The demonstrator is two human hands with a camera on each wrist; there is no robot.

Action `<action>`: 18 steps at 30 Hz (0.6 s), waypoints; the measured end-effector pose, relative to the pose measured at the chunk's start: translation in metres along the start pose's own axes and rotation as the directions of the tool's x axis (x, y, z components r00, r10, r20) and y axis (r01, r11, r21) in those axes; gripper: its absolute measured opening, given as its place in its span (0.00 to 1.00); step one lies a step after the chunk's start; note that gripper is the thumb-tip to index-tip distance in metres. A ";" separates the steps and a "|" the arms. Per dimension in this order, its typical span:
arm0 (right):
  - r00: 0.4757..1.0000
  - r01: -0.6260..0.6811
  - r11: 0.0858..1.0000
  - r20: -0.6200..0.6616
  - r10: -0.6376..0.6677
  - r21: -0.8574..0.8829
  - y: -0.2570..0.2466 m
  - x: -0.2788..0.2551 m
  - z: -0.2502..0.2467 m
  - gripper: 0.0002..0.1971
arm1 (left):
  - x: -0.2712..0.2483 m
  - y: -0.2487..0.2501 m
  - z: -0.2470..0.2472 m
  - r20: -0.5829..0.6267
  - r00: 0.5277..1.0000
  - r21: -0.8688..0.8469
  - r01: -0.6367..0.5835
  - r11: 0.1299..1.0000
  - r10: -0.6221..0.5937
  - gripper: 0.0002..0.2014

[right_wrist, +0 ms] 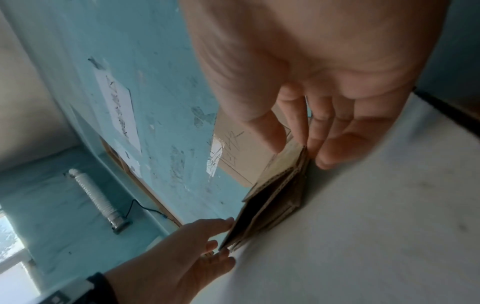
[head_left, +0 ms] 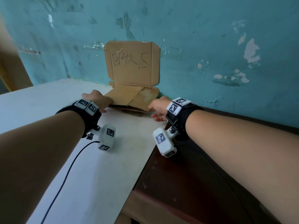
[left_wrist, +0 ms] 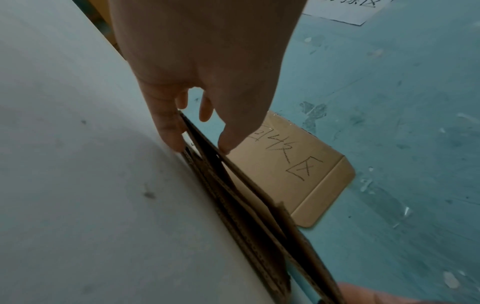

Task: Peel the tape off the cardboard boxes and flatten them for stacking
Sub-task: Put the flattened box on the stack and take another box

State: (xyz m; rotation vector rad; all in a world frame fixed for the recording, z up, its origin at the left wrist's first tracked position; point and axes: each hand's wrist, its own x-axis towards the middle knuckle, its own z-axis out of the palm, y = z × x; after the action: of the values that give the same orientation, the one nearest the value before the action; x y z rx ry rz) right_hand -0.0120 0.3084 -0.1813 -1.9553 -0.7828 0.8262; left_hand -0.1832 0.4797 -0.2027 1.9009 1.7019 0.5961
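A stack of flattened brown cardboard boxes [head_left: 129, 97] lies on the white table [head_left: 80, 159] against the wall. In the left wrist view its layers [left_wrist: 246, 216] gape slightly at the near edge. My left hand [head_left: 103, 101] is at the stack's left corner and pinches the upper layers between thumb and fingers [left_wrist: 200, 142]. My right hand [head_left: 155, 110] is at the right corner. Its straight fingers [right_wrist: 327, 152] touch the edge of the stack [right_wrist: 272, 201], with the thumb above the top sheet. The left hand [right_wrist: 221, 240] shows there too, with the cardboard between its fingers.
A flat cardboard sign [head_left: 131, 62] with handwriting is taped to the teal wall just behind the stack. A dark wooden surface [head_left: 186, 183] adjoins the table's right edge. A black cable [head_left: 68, 167] trails from my left wrist. A white ribbed pipe [right_wrist: 96, 197] runs along the far wall.
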 end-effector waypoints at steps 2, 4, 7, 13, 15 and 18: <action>0.999 -0.017 1.000 0.032 0.016 0.024 -0.001 0.003 0.005 0.17 | 0.004 0.002 -0.002 0.010 1.000 0.002 0.000 1.000 0.000 0.16; 0.998 -0.043 0.998 0.050 0.041 0.036 -0.002 0.004 0.009 0.18 | 0.011 0.002 -0.002 0.073 0.997 -0.001 -0.010 1.000 0.010 0.17; 0.996 -0.055 0.997 0.074 0.051 0.049 -0.005 0.004 0.012 0.20 | 0.010 0.006 -0.002 0.135 0.991 -0.091 -0.004 0.996 0.017 0.25; 0.991 -0.074 0.997 0.116 0.071 0.022 -0.010 0.004 0.014 0.26 | 0.006 0.013 -0.003 0.134 0.990 0.088 -0.058 0.994 0.045 0.32; 0.989 -0.059 0.998 0.134 0.059 -0.005 -0.014 0.006 0.013 0.27 | 0.007 0.015 -0.003 0.162 0.985 0.091 -0.065 0.994 0.050 0.28; 0.988 -0.030 0.997 0.152 0.040 -0.067 -0.020 0.010 0.014 0.27 | 0.012 0.017 -0.007 0.237 0.971 0.021 -0.043 0.999 0.037 0.19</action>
State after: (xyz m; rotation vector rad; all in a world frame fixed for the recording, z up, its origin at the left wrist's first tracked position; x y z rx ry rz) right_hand -0.0213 0.3311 -0.1716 -1.9846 -0.8765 0.9926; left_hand -0.1733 0.4912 -0.1867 1.9419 1.5290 0.3465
